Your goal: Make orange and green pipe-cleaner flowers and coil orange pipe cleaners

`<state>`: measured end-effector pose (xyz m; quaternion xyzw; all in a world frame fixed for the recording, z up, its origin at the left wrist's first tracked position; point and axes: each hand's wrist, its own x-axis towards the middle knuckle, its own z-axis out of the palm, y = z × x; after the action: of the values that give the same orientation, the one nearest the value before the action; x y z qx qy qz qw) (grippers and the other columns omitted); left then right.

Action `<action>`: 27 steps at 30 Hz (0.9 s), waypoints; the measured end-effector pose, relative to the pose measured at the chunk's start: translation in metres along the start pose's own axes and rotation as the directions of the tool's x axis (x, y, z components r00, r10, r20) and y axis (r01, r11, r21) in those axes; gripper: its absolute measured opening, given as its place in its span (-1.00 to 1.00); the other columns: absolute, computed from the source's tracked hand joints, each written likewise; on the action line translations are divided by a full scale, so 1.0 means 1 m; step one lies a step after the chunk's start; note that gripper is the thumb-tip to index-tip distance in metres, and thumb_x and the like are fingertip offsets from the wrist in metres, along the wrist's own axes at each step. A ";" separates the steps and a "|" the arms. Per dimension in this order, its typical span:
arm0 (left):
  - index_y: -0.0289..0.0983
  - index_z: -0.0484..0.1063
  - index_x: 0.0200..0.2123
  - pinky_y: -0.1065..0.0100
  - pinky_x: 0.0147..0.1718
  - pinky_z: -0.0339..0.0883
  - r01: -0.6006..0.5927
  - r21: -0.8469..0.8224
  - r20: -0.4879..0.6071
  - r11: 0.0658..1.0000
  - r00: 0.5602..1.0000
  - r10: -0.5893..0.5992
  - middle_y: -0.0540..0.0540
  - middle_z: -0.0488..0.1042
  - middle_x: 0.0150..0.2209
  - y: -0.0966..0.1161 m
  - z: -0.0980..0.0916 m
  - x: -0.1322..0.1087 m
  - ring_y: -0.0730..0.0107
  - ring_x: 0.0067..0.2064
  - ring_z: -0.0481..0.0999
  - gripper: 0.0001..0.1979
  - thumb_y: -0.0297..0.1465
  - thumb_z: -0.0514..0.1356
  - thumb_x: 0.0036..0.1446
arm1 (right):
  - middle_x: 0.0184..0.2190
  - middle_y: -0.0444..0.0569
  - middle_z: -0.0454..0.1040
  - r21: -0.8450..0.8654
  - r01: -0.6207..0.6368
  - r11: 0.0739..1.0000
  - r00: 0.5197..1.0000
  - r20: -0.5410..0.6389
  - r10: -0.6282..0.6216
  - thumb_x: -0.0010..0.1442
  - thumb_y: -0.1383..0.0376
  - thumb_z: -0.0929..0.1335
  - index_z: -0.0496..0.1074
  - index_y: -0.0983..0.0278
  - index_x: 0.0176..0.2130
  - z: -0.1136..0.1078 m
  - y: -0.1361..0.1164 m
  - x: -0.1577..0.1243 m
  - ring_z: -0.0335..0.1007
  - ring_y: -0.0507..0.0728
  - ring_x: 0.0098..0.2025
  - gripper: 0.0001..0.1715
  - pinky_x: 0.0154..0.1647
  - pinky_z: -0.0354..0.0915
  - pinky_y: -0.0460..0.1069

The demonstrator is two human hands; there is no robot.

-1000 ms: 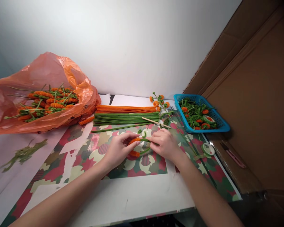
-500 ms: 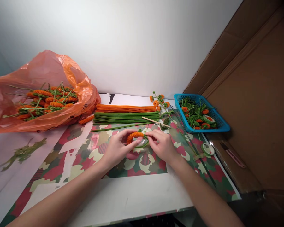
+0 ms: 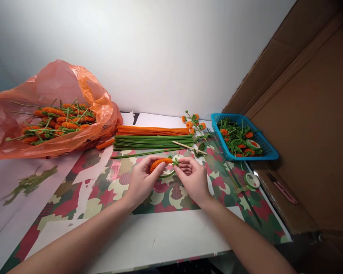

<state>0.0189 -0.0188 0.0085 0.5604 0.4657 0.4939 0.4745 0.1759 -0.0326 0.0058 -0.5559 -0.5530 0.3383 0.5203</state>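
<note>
My left hand (image 3: pixel 140 182) is closed round a coiled orange pipe cleaner (image 3: pixel 161 163), thumb in front and fingers behind. A green pipe cleaner (image 3: pixel 168 175) curves under the coil and shows as a small twist at its right end. There my right hand (image 3: pixel 194 182) pinches the green piece between thumb and fingers. Just behind my hands lie straight green pipe cleaners (image 3: pixel 151 142), with orange pipe cleaners (image 3: pixel 151 131) beyond them. A thin wooden stick (image 3: pixel 188 147) rests across the right end of the green ones.
An orange plastic bag (image 3: pixel 103 102) of coiled pieces stands at left, a loose orange coil (image 3: pixel 105 144) beside it. At right are a blue basket (image 3: pixel 271 151) of green and orange parts, a tape roll (image 3: pixel 252 180), a pink cutter (image 3: pixel 284 191) and a pipe-cleaner flower stem (image 3: pixel 201 133).
My right hand has turned, its fingers now curled at the coil's end. The green loop sits lower and flatter under the coil, which my left hand still holds.
</note>
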 end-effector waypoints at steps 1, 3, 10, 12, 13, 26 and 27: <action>-0.28 0.47 -0.21 0.40 -0.38 0.45 -0.014 0.035 0.008 0.999 1.000 0.013 -0.11 0.58 -0.25 -0.001 0.000 0.000 0.35 -0.33 0.55 -0.73 -0.21 0.23 0.13 | -0.44 -0.05 0.56 0.011 0.005 1.000 1.000 -0.006 -0.005 0.05 0.28 0.44 0.48 0.29 -0.30 0.000 0.000 0.000 0.52 0.08 -0.42 -0.83 -0.39 0.47 -0.07; -0.27 0.48 -0.20 0.43 -0.46 0.41 -0.049 0.131 0.015 0.990 0.999 0.048 -0.11 0.58 -0.26 -0.002 -0.003 0.001 0.37 -0.37 0.53 -0.74 -0.21 0.21 0.15 | -0.43 -0.04 0.58 0.016 0.019 1.000 1.000 -0.006 -0.019 0.09 0.32 0.41 0.51 0.29 -0.33 -0.002 0.001 0.001 0.54 0.08 -0.40 -0.92 -0.37 0.47 -0.07; -0.17 0.55 -0.17 0.41 -0.43 0.37 -0.313 0.429 0.195 0.847 0.948 0.252 -0.03 0.61 -0.31 -0.003 -0.015 0.008 0.40 -0.41 0.51 -0.80 -0.33 0.15 0.19 | -0.38 -0.01 0.58 -0.160 0.307 0.938 0.947 0.146 -0.285 0.16 0.45 0.34 0.56 0.26 -0.32 -0.012 0.006 0.007 0.51 0.10 -0.33 -0.81 -0.36 0.45 -0.05; -0.16 0.56 -0.17 0.40 -0.41 0.38 -0.364 0.443 0.261 0.819 0.927 0.270 -0.02 0.61 -0.36 -0.002 -0.016 0.009 0.40 -0.42 0.51 -0.79 -0.35 0.13 0.20 | -0.38 -0.01 0.58 -0.183 0.355 0.917 0.929 0.181 -0.324 0.16 0.48 0.32 0.56 0.26 -0.32 -0.013 0.007 0.008 0.51 0.10 -0.32 -0.78 -0.37 0.44 -0.06; -0.17 0.56 -0.17 0.39 -0.41 0.40 -0.365 0.444 0.272 0.819 0.925 0.265 -0.02 0.60 -0.37 -0.002 -0.016 0.009 0.39 -0.42 0.51 -0.78 -0.34 0.13 0.19 | -0.38 -0.01 0.58 -0.189 0.363 0.912 0.926 0.185 -0.330 0.16 0.48 0.32 0.56 0.27 -0.32 -0.013 0.006 0.008 0.50 0.09 -0.33 -0.78 -0.37 0.43 -0.06; -0.23 0.58 -0.27 0.35 -0.46 0.48 -0.136 0.287 0.094 0.948 0.989 0.113 -0.09 0.61 -0.36 0.004 -0.010 0.006 0.30 -0.41 0.57 -0.76 -0.21 0.26 0.06 | -0.38 -0.02 0.56 -0.345 0.469 0.813 0.882 0.214 -0.419 0.17 0.52 0.26 0.52 0.25 -0.32 -0.024 0.004 0.016 0.50 0.13 -0.31 -0.71 -0.27 0.42 -0.01; -0.22 0.58 -0.27 0.35 -0.46 0.47 -0.159 0.311 0.097 0.937 0.986 0.135 -0.09 0.62 -0.37 0.005 -0.010 0.006 0.31 -0.41 0.56 -0.77 -0.22 0.26 0.06 | -0.37 -0.01 0.56 -0.363 0.494 0.790 0.869 0.240 -0.433 0.17 0.53 0.25 0.52 0.25 -0.31 -0.025 0.006 0.016 0.50 0.13 -0.29 -0.69 -0.25 0.42 -0.01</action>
<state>0.0100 -0.0129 0.0143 0.6807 0.4779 0.4253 0.3569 0.2038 -0.0209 0.0092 -0.4740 -0.7671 0.1147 0.4167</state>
